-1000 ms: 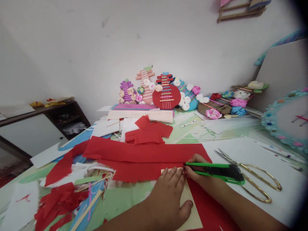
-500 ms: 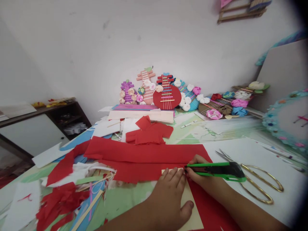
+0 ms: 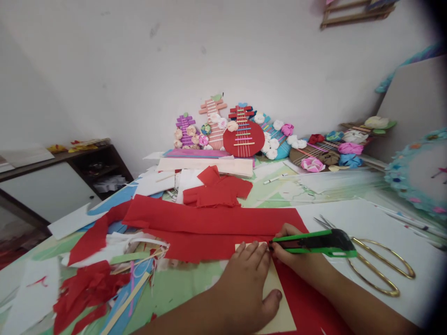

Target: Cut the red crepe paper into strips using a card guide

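My left hand [image 3: 244,288] lies flat, fingers stretched out, pressing a cream card [image 3: 279,307] onto a red sheet [image 3: 209,225]. My right hand [image 3: 296,258] is closed around a green and black utility knife [image 3: 314,244]. The knife's tip sits at the card's far right corner, just beside my left fingertips. The red sheet spreads across the table under and beyond the card.
Gold-handled scissors [image 3: 377,267] lie on white paper right of the knife. A folded red paper piece [image 3: 216,190] sits further back. Red, white and blue scraps [image 3: 101,279] pile at the left. Paper guitars and flowers [image 3: 244,135] line the wall. A dark shelf [image 3: 70,172] stands left.
Almost nothing has moved. The knife and both hands stay at the card's corner; the view has shifted slightly.
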Demonstrator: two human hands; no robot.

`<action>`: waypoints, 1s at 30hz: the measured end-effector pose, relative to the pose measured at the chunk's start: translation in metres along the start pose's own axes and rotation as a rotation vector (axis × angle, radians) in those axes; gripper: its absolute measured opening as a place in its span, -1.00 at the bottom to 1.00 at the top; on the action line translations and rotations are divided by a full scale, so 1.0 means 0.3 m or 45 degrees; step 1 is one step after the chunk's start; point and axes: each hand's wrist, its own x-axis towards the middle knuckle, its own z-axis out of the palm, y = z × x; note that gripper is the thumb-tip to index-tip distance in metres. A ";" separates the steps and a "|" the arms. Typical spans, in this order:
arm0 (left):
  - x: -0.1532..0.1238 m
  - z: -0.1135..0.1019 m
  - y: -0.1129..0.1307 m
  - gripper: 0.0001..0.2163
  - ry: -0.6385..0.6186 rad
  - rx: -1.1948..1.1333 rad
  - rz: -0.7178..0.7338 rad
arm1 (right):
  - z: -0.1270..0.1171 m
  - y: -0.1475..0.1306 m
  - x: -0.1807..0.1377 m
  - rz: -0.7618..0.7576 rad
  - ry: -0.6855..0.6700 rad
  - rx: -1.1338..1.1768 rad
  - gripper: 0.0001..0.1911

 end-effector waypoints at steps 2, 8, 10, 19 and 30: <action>0.000 0.001 0.000 -0.44 0.000 0.002 0.005 | -0.002 -0.006 -0.001 0.003 -0.042 0.004 -0.82; 0.001 0.002 0.000 -0.44 -0.018 0.010 -0.004 | -0.002 -0.004 -0.013 0.015 0.032 0.100 -0.86; 0.001 0.003 0.000 -0.44 -0.024 0.010 -0.001 | -0.002 -0.001 -0.015 0.000 0.035 0.095 -0.86; 0.003 0.000 0.001 -0.43 -0.033 -0.003 -0.009 | -0.011 -0.011 -0.006 0.031 -0.069 -0.035 -0.86; 0.001 0.012 -0.007 -0.43 -0.002 -0.001 0.001 | -0.001 0.001 -0.017 0.064 0.036 0.135 -0.90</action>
